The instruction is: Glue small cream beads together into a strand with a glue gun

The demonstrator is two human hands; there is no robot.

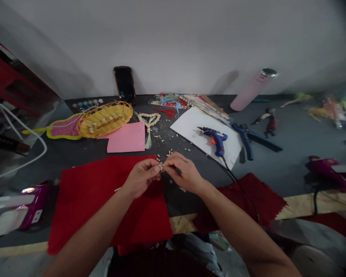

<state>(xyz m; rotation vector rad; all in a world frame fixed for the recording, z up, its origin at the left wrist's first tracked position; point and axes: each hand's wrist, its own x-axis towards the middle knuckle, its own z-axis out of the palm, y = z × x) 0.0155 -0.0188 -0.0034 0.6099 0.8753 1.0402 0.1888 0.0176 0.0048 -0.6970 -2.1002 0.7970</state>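
Note:
Both my hands meet over the right edge of a red felt sheet [103,192]. My left hand [142,177] pinches a small cluster of pale pieces [160,166] between thumb and forefinger. My right hand [184,173] closes its fingertips on the same cluster from the other side. The cluster is too small to make out exactly. Just beyond my fingers, several short pale bits [170,152] lie scattered on the dark table [173,200]. Farther back rests a heart-shaped beaded ornament [150,120] with a light green tassel [148,141].
A blue glue gun [217,139] lies on white paper [187,125], its cord running toward me. Right of it are dark blue pliers [249,138] and a pink bottle [252,90]. A yellow basket [103,120], pink paper [127,138] and a propped phone [125,84] stand left.

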